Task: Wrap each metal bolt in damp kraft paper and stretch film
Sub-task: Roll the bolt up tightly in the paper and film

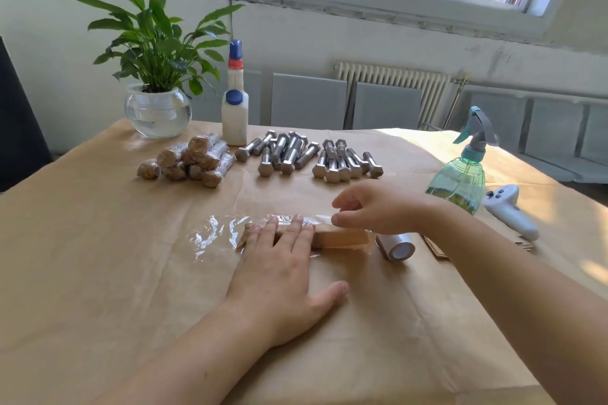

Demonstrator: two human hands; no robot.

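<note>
Lower centre: left hand flat, fingers straight, pressing a kraft-wrapped bolt onto crinkled, glossy stretch film. Just right — right hand, fingertips pinching the film's far edge beside the small film roll. Farther up: bare hex-headed steel bolts centre, finished bundles left, translucent green spray bottle right.

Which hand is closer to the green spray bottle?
The right hand. It reaches over the paper-wrapped bolt, just left of the spray bottle in the picture. The left hand lies flat on the bolt's other end, farther from the bottle.
</note>
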